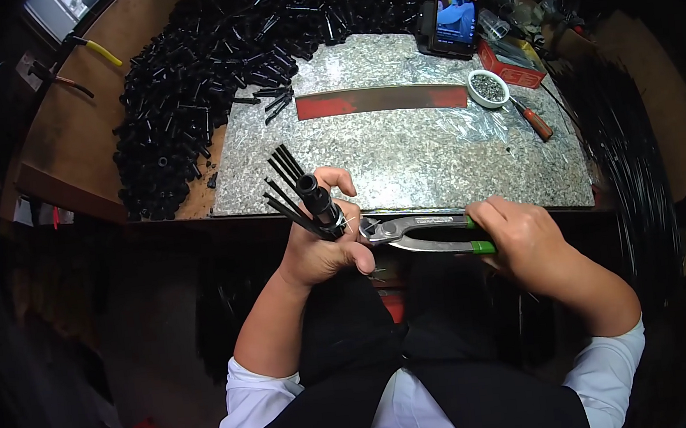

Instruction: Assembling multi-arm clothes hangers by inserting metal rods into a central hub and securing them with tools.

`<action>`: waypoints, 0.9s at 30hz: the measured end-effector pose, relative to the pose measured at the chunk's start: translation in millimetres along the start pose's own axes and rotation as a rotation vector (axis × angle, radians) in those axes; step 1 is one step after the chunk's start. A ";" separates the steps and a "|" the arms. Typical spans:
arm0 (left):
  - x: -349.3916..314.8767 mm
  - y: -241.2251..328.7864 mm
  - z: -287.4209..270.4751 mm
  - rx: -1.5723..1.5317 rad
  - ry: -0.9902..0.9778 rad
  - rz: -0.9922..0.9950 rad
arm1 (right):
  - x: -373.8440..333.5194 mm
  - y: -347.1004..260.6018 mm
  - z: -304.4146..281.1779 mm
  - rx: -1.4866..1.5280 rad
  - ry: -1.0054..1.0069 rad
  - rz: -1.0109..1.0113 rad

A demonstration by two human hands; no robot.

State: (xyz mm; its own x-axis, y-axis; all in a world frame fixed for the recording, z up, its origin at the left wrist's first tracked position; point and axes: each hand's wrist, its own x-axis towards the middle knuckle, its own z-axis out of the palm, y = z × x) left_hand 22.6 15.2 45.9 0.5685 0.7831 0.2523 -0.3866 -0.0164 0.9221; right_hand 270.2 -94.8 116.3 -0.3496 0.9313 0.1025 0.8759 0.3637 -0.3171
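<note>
My left hand (326,253) is closed round a black plastic tubular part (319,204) with several thin black rods (284,188) fanning out beside it. A thin pale wire (346,224) shows at the part, close to my fingers. In my right hand (522,234) are the green-gripped handles of metal end-cutting pliers (419,230). The pliers' jaws reach my left fingers beside the wire; whether they bite on it I cannot tell. Both hands are just in front of the speckled stone slab's (403,154) near edge, above my lap.
A heap of black tubular parts (176,106) lines the back and left. On the slab are a red-brown strip (382,100), a white bowl of small metal pieces (488,89), a screwdriver (534,120) and a propped phone (454,13). Long black rods (628,170) hang at right.
</note>
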 end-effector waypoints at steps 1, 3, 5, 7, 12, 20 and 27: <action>-0.7 -2.4 -2.4 0.004 -0.009 -0.021 | 0.2 -1.1 -2.7 -0.106 0.024 -0.015; 4.2 -12.9 -1.5 0.025 -0.035 0.081 | -2.2 -0.3 -4.6 -0.171 0.027 -0.021; 4.6 -5.7 -0.9 0.053 -0.139 -0.105 | -3.3 -1.0 -7.2 -0.235 0.031 -0.029; 5.1 -8.9 -0.6 0.118 -0.150 -0.084 | -3.0 -3.0 -10.8 -0.278 0.062 -0.063; 6.0 -10.4 5.4 0.224 -0.168 -0.025 | -4.1 -6.0 -12.0 -0.375 0.059 -0.084; 4.2 -15.8 1.7 0.397 -0.157 0.055 | -6.5 -3.8 -4.8 -0.241 -0.102 0.016; 8.7 -8.9 6.5 0.033 -0.186 -0.025 | -3.5 2.8 2.7 0.086 -0.175 -0.001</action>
State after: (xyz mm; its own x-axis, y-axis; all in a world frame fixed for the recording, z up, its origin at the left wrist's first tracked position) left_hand 35.7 18.1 41.8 0.7034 0.6551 0.2759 -0.3479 -0.0211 0.9373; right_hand 273.0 -97.2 112.5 -0.4092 0.9104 -0.0608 0.8466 0.3540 -0.3974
